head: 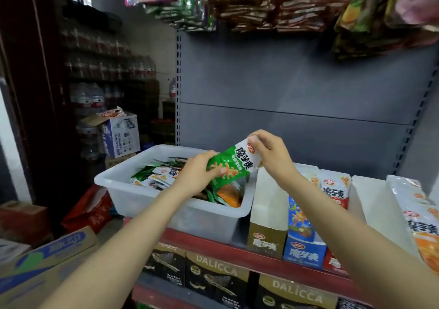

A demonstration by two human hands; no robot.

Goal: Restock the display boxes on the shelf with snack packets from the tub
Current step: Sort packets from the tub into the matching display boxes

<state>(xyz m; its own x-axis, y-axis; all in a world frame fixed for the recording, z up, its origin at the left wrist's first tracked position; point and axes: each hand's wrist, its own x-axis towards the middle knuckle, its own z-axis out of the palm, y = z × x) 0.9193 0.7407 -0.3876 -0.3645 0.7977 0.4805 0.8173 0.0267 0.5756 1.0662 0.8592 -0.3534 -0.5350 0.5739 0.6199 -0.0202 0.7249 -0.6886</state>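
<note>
A green and white snack packet (234,166) is held above the right end of the white plastic tub (133,197). My left hand (197,174) grips its lower end and my right hand (270,154) pinches its white top end. The tub stands on the red-edged shelf (237,251) and holds several more packets, green, white and orange. Right of the tub stand display boxes: a gold-fronted one (267,239), a blue one (304,251) with a blue packet, and a red one (332,263) with white packets.
Further right a white box (373,204) and orange-white packets (420,223) fill the shelf. Black DALICCA wafer cartons (216,277) sit on the shelf below. Hanging snack bags (261,2) crowd the top. Cardboard cartons (47,258) and bottled water (88,99) stand at left.
</note>
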